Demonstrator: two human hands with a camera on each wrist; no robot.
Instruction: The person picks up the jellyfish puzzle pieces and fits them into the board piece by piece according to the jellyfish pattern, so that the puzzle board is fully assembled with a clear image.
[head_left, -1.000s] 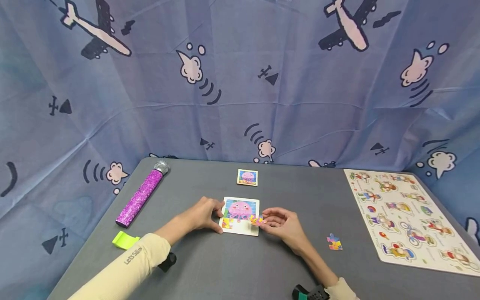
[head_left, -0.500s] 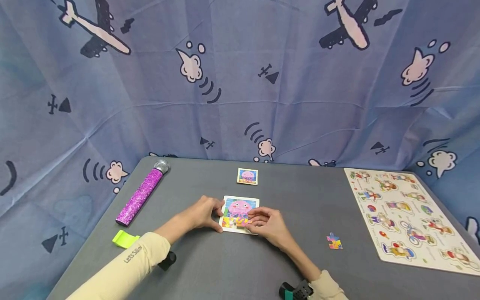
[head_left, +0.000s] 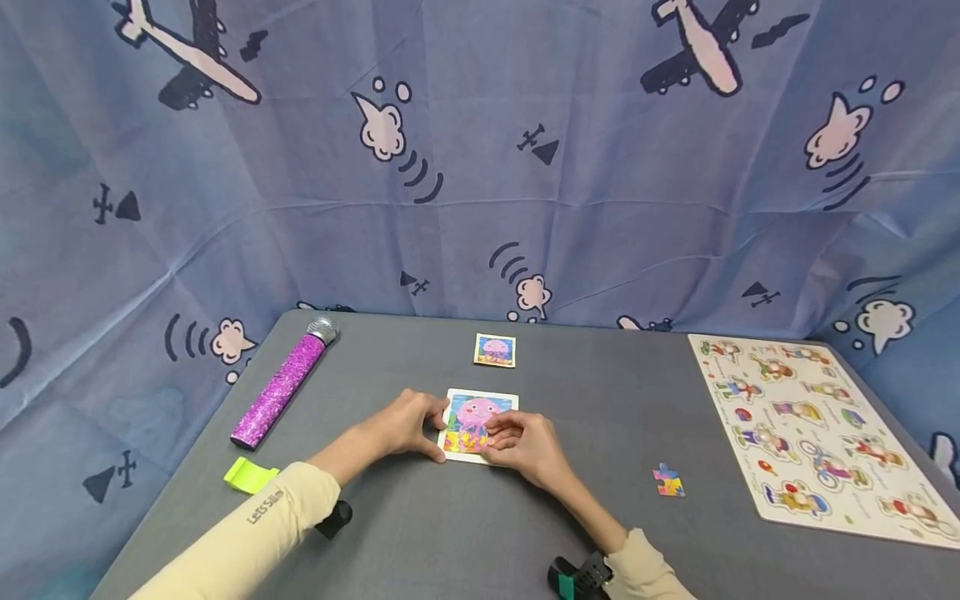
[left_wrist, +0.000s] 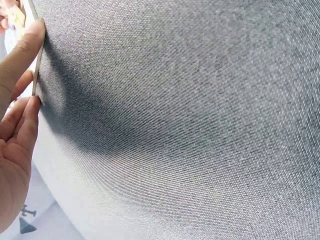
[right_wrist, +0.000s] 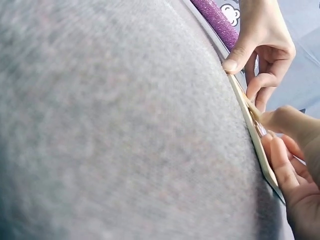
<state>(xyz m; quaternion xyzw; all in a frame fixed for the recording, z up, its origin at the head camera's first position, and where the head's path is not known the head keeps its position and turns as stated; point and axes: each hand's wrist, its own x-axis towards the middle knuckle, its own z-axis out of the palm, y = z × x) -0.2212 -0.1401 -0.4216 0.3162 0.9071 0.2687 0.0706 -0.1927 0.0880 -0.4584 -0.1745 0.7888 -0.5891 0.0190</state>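
Observation:
A small jigsaw puzzle board (head_left: 498, 401) with a pink jellyfish picture lies in the middle of the table. My left hand (head_left: 405, 425) grips its left side, thumb at the near corner and fingers along the edge. Over the lower part of the board, my right hand (head_left: 528, 450) pinches a puzzle piece (right_wrist: 254, 112), which looks tilted against the tray in the right wrist view. The fingers hide much of this piece. The bare lower right of the tray is partly covered by the right hand. Another jigsaw piece (head_left: 669, 481) lies on the table to the right.
A small jellyfish picture card (head_left: 495, 351) lies behind the board. At left are a purple glittery microphone (head_left: 281, 387) and a bright green plastic thing (head_left: 250, 477). A large board with cartoon figures (head_left: 817, 433) covers the table's right side. A printed curtain (head_left: 465, 167) hangs behind.
My right hand has moved left with the puzzle piece, from the board's right edge to its lower middle. The left hand has kept its grip on the board.

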